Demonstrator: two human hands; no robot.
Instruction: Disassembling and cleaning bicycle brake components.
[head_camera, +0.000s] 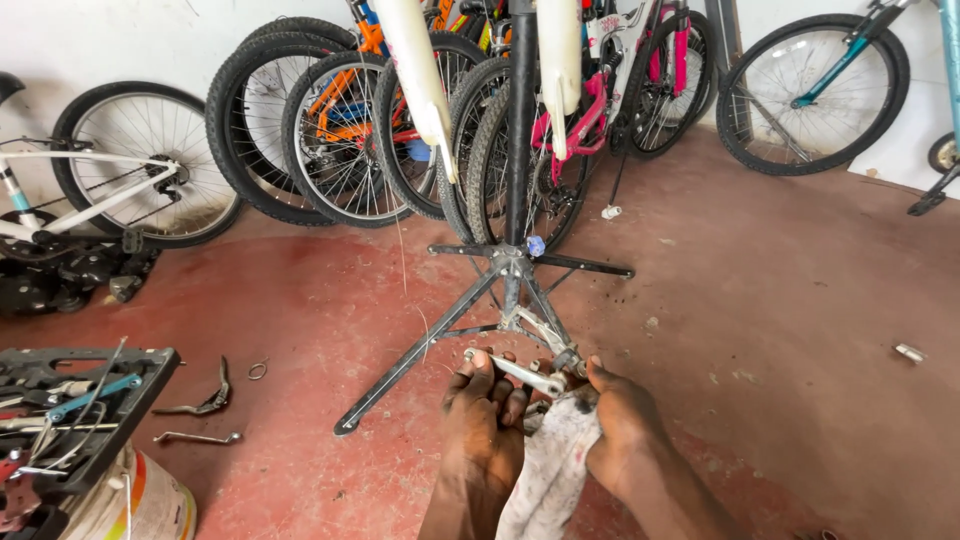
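Note:
My left hand (485, 425) and my right hand (622, 425) are close together low in the head view, above the red floor. Between them they hold a small silver metal bicycle part (530, 377) and a dirty white rag (552, 465) that hangs down between my wrists. The fingers of my left hand curl around the part's left end. My right thumb presses near its right end, over the rag. Just behind my hands stand the legs of a black repair stand (515, 270).
Several bicycles (340, 130) lean along the white back wall, with white fork legs (420, 80) hanging from the stand. A black tool tray (60, 410) sits on a bucket (150, 505) at left. A brake lever (205, 400) and small metal pieces (908, 352) lie on the floor.

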